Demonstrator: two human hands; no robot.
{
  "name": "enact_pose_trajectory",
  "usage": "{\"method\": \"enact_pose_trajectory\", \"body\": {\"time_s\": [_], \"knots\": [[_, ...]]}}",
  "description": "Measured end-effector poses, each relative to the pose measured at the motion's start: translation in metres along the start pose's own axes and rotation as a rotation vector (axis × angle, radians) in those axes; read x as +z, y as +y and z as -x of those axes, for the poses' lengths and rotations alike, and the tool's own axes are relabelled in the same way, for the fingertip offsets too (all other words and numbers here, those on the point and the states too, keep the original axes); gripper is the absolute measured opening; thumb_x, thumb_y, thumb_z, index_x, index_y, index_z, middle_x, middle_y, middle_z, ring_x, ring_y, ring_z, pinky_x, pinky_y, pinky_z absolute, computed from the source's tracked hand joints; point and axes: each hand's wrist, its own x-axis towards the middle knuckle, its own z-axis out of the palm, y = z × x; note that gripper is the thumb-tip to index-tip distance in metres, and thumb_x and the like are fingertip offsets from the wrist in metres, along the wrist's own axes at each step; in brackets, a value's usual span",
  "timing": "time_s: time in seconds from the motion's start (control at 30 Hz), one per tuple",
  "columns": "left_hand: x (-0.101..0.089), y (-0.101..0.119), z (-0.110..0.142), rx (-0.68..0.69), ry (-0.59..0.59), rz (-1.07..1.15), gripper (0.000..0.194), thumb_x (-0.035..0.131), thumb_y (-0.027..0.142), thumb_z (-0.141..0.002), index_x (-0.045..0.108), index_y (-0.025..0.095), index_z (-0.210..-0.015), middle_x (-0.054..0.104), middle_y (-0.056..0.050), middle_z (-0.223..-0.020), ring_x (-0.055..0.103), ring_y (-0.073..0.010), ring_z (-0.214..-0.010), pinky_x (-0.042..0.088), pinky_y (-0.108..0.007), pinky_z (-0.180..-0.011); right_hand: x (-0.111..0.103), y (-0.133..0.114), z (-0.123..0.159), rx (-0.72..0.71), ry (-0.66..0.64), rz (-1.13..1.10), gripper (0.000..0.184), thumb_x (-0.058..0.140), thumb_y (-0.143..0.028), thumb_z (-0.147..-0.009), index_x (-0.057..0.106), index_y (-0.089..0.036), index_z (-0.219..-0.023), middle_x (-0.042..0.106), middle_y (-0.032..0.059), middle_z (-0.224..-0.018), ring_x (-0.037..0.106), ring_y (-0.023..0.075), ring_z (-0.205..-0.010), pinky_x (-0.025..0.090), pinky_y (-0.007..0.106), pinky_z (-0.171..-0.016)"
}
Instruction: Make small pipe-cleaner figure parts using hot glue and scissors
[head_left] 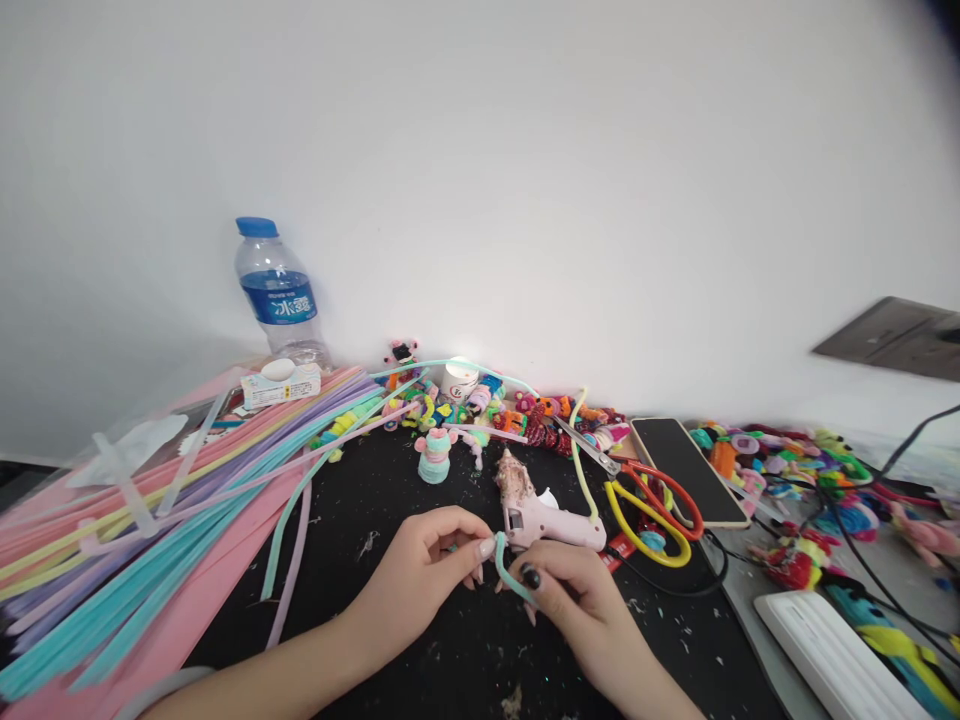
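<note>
- Right hand (579, 588) pinches the pipe cleaner (502, 562)
- Left hand (424, 562) by its bent end, grip unclear
- Best bent gently, clear of the glue gun (556, 524)

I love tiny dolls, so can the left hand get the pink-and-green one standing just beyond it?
Probably yes: the left hand is close to the doll, and nothing seems to stand between. It looks busy at the green strip, though.

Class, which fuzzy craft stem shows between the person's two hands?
The short, curved, mint-green fuzzy stem between the left hand and right hand; the longer multicoloured stems lie elsewhere.
</note>
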Motion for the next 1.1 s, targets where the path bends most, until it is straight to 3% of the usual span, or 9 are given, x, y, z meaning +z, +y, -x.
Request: {"method": "enact_pose_trajectory", "body": {"time_s": [0.1, 0.2, 0.27, 0.4, 0.5, 0.57, 0.67, 0.97, 1.1], "knots": [[-0.002, -0.002, -0.003, -0.036, 0.032, 0.072, 0.017, 0.057, 0.029, -0.08, 0.063, 0.013, -0.077, 0.056, 0.001, -0.059, 0.053, -0.0126, -0.058, 0.044, -0.023, -0.059, -0.008, 0.007, -0.002, -0.015, 0.16, 0.005, 0.035, 0.034, -0.032, -0.093, 0.064, -0.018, -0.083, 0.059, 0.0021, -0.068, 0.055, 0.0158, -0.064, 0.043, 0.026, -0.059], [-0.004, -0.003, -0.005, -0.085, 0.07, 0.18, 0.02, 0.058, 0.034, -0.079, 0.062, 0.014, -0.077, 0.056, 0.002, -0.06, 0.052, -0.0118, -0.058, 0.043, -0.023, -0.058, -0.018, 0.015, -0.005, -0.041, 0.369, 0.251, 0.019, 0.042, -0.024, -0.088, 0.06, -0.019, -0.096, 0.059, 0.007, -0.091, 0.056, 0.0212, -0.085, 0.044, 0.032, -0.072], [-0.005, -0.004, -0.006, -0.115, 0.098, 0.247, 0.02, 0.06, 0.035, -0.078, 0.061, 0.014, -0.078, 0.055, 0.002, -0.061, 0.051, -0.011, -0.058, 0.043, -0.022, -0.058, -0.022, 0.018, -0.005, -0.068, 0.404, 0.407, 0.021, 0.045, -0.02, -0.085, 0.058, -0.019, -0.102, 0.056, 0.0097, -0.102, 0.052, 0.0247, -0.096, 0.043, 0.037, -0.079], [-0.005, -0.005, -0.006, -0.116, 0.12, 0.258, 0.02, 0.061, 0.035, -0.077, 0.06, 0.014, -0.077, 0.054, 0.003, -0.059, 0.05, -0.0105, -0.056, 0.042, -0.021, -0.056, -0.023, 0.011, -0.003, -0.245, 0.305, 0.542, 0.03, 0.05, -0.028, -0.083, 0.055, -0.02, -0.111, 0.055, 0.0107, -0.11, 0.049, 0.0278, -0.102, 0.038, 0.044, -0.084], [-0.004, -0.004, -0.006, -0.082, 0.097, 0.177, 0.021, 0.059, 0.034, -0.078, 0.06, 0.013, -0.076, 0.054, 0.003, -0.056, 0.051, -0.0112, -0.055, 0.043, -0.022, -0.056, -0.019, 0.003, -0.001, -0.374, 0.2, 0.655, 0.029, 0.061, -0.029, -0.079, 0.058, -0.022, -0.107, 0.063, 0.0076, -0.097, 0.054, 0.0257, -0.091, 0.033, 0.044, -0.085], [-0.004, -0.004, -0.006, -0.064, 0.088, 0.121, 0.02, 0.058, 0.033, -0.079, 0.059, 0.013, -0.075, 0.054, 0.003, -0.055, 0.052, -0.0116, -0.054, 0.043, -0.023, -0.056, -0.016, 0.001, -0.002, -0.377, 0.112, 0.667, 0.018, 0.058, -0.021, -0.082, 0.062, -0.023, -0.1, 0.067, 0.0035, -0.081, 0.057, 0.0204, -0.077, 0.033, 0.041, -0.082], [-0.004, -0.003, -0.007, -0.055, 0.078, 0.054, 0.018, 0.057, 0.031, -0.079, 0.059, 0.013, -0.075, 0.056, 0.002, -0.055, 0.053, -0.0121, -0.054, 0.044, -0.024, -0.057, -0.015, 0.001, -0.002, -0.351, 0.049, 0.548, 0.017, 0.05, -0.015, -0.087, 0.065, -0.021, -0.093, 0.064, 0.0015, -0.068, 0.055, 0.016, -0.063, 0.036, 0.036, -0.072], [-0.002, -0.006, -0.006, -0.035, 0.013, 0.044, 0.018, 0.056, 0.024, -0.079, 0.059, 0.013, -0.092, 0.055, 0.002, -0.069, 0.055, -0.012, -0.058, 0.045, -0.025, -0.06, -0.016, 0.003, 0.002, -0.314, 0.013, 0.281, 0.024, 0.042, -0.017, -0.09, 0.065, -0.018, -0.098, 0.064, 0.0072, -0.08, 0.056, 0.0192, -0.073, 0.043, 0.031, -0.064], [-0.002, -0.005, -0.005, -0.017, -0.043, -0.041, 0.016, 0.053, 0.021, -0.08, 0.063, 0.012, -0.087, 0.054, 0.0, -0.072, 0.054, -0.0117, -0.06, 0.045, -0.025, -0.061, -0.016, 0.002, 0.002, -0.315, 0.034, 0.212, 0.022, 0.044, -0.016, -0.089, 0.065, -0.019, -0.095, 0.065, 0.0063, -0.08, 0.057, 0.0188, -0.072, 0.043, 0.03, -0.063]]}}
